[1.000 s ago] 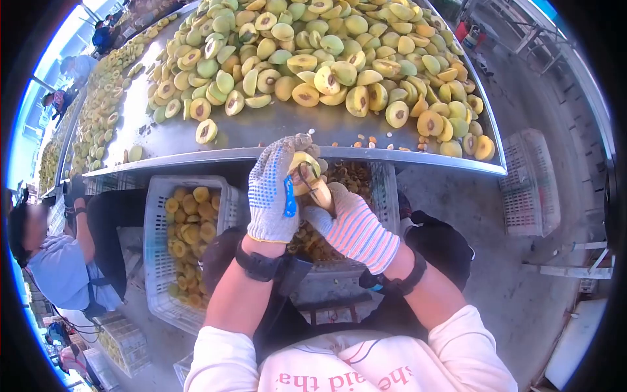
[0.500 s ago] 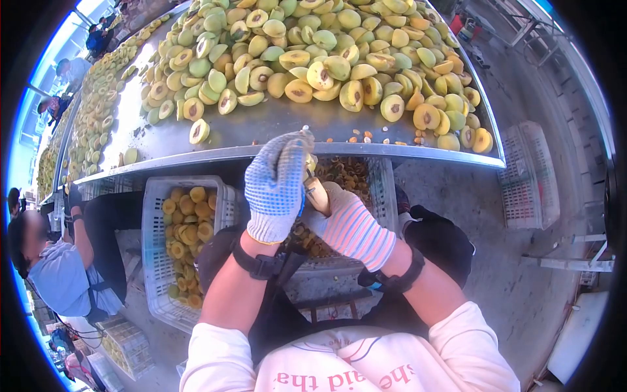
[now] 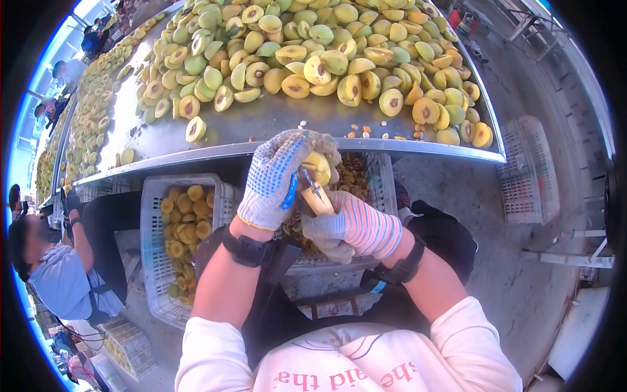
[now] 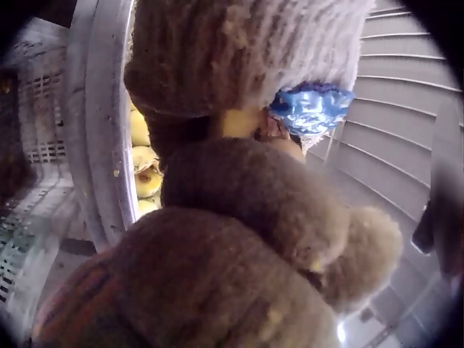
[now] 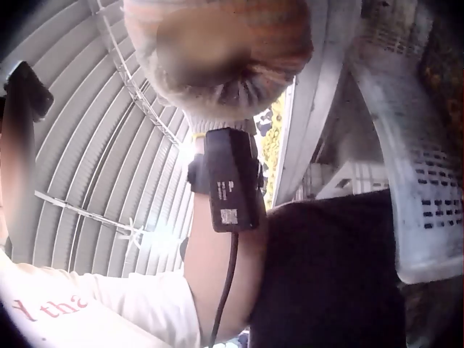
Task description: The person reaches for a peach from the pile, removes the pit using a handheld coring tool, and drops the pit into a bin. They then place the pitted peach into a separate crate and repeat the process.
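Note:
In the head view the gloved left hand (image 3: 281, 171) curls round a yellow fruit piece (image 3: 318, 167), just below the table's front edge. The gloved right hand (image 3: 356, 225) grips the wooden handle (image 3: 319, 198) of a small tool, whose metal end meets the fruit. A blue wrap (image 3: 290, 192) shows at the left thumb and again, as a blue wrap (image 4: 313, 110), in the left wrist view. Gloved fingers cover most of the fruit there. The right wrist view shows the right glove (image 5: 221, 58) close up; the tool is hidden or blurred.
Halved fruit (image 3: 295, 86) is heaped on the metal table (image 3: 235, 134), with loose pits (image 3: 366, 129) near its edge. Below stand a crate (image 3: 150, 255) of fruit halves at left and another holding brown scraps (image 3: 356, 171). Another person (image 3: 72, 277) sits at the left.
The left hand has turned so that the fruit shows again between its fingers. The right hand has moved slightly down and right, its fingers more visible below the handle. The head view has shifted a little.

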